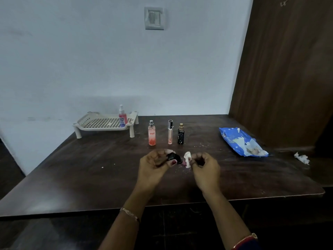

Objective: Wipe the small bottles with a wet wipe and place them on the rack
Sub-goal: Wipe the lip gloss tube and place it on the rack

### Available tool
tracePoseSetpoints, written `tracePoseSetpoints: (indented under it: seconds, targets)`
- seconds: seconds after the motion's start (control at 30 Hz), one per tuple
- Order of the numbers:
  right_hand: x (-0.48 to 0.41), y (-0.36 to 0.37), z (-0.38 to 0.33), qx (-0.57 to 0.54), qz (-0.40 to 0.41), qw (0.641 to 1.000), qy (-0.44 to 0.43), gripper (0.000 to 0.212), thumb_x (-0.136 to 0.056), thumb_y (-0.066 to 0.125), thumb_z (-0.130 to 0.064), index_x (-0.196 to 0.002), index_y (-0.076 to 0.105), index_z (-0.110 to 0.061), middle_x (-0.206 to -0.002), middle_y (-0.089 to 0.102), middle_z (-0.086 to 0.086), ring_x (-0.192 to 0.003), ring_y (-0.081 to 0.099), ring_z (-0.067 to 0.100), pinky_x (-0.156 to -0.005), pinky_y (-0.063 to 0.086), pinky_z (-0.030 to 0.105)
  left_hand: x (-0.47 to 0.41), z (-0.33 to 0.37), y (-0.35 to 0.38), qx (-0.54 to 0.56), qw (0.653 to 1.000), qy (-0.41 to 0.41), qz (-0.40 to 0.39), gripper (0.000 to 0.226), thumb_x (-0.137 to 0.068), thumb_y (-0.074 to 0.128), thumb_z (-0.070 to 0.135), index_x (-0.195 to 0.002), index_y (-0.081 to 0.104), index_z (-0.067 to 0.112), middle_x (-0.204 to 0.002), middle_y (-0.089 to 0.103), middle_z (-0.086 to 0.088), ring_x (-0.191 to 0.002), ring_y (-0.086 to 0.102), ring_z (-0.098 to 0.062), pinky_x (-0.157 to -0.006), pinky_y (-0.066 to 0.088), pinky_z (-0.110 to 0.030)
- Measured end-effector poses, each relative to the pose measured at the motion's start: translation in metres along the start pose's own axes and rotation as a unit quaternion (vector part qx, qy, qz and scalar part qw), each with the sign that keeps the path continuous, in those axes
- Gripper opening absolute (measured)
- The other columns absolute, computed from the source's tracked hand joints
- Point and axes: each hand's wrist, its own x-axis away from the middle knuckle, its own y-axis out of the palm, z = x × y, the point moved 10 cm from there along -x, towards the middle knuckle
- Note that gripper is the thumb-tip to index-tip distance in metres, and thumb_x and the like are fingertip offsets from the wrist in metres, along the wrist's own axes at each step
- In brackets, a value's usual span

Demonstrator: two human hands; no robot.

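Now three standing bottles (170, 132), one on rack (102, 128), one black bottle (174, 157) held

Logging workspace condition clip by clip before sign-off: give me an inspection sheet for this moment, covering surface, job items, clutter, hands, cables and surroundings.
Surface: dark wooden table, scuffed, small white bits scattered near the middle.
Job's things: white rack at back left, a pink spray bottle standing on it; orange spray bottle, clear tube and black gold-capped bottle upright in a row on the table; blue wipe pack lying to the right.
Clutter: crumpled wipe near the far right edge.
Hands: left hand grips a small black bottle; right hand pinches a wet wipe beside it.
Cables: nothing seen.
Surroundings: pale wall with a switch plate; wooden panel on the right.
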Motion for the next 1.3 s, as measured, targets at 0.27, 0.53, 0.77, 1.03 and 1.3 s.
tracePoseSetpoints:
  seconds: [0.27, 0.53, 0.77, 1.03, 1.3]
  targets:
    - [0.061, 0.005, -0.093, 0.064, 0.052, 0.954, -0.288, 0.036, -0.071, 0.058, 0.012, -0.095, 0.071, -0.011, -0.092, 0.069, -0.001, -0.088, 0.058, 0.005, -0.085, 0.036, 0.004, 0.016, 0.007, -0.009, 0.049, 0.997, 0.037, 0.055, 0.035, -0.068, 0.069, -0.015, -0.087, 0.067, 0.014, -0.082, 0.075, 0.009, -0.08, 0.07, -0.002, -0.07, 0.051, -0.011]
    - [0.039, -0.022, -0.049, 0.061, 0.085, 0.965, -0.239, 0.04, -0.07, 0.06, 0.019, -0.087, 0.07, -0.015, -0.087, 0.068, -0.006, -0.083, 0.061, 0.006, -0.08, 0.047, 0.017, 0.015, 0.003, -0.03, 0.139, 0.988, 0.007, 0.073, 0.026, -0.062, 0.074, 0.009, -0.086, 0.073, 0.021, -0.089, 0.074, 0.001, -0.087, 0.069, -0.009, -0.076, 0.055, -0.022]
    - [0.035, 0.023, 0.026, -0.347, -0.024, 0.919, 0.184, 0.026, -0.088, 0.058, 0.001, -0.077, 0.073, -0.017, -0.075, 0.072, 0.0, -0.073, 0.063, 0.012, -0.065, 0.053, 0.021, 0.017, 0.013, -0.03, 0.113, 0.99, 0.035, 0.078, 0.029, -0.064, 0.072, 0.0, -0.09, 0.066, 0.011, -0.085, 0.075, 0.002, -0.081, 0.069, -0.006, -0.07, 0.052, -0.013]
    - [0.044, 0.038, 0.013, -0.45, -0.063, 0.854, 0.251, 0.006, -0.08, 0.068, -0.014, -0.075, 0.07, -0.012, -0.073, 0.07, -0.001, -0.066, 0.066, 0.005, -0.064, 0.056, 0.015, 0.019, 0.017, -0.02, 0.111, 0.993, 0.03, 0.035, 0.038, -0.063, 0.073, 0.0, -0.099, 0.065, 0.008, -0.092, 0.074, -0.002, -0.087, 0.07, -0.011, -0.073, 0.053, -0.016]
    - [0.047, 0.041, 0.009, -0.489, -0.063, 0.832, 0.253, 0.006, -0.063, 0.074, -0.008, -0.062, 0.068, -0.006, -0.076, 0.073, 0.006, -0.071, 0.069, 0.01, -0.065, 0.056, 0.017, 0.023, 0.004, -0.003, 0.155, 0.988, -0.002, 0.021, 0.045, -0.073, 0.068, 0.002, -0.118, 0.061, 0.004, -0.111, 0.07, -0.008, -0.108, 0.064, -0.018, -0.085, 0.052, -0.022]
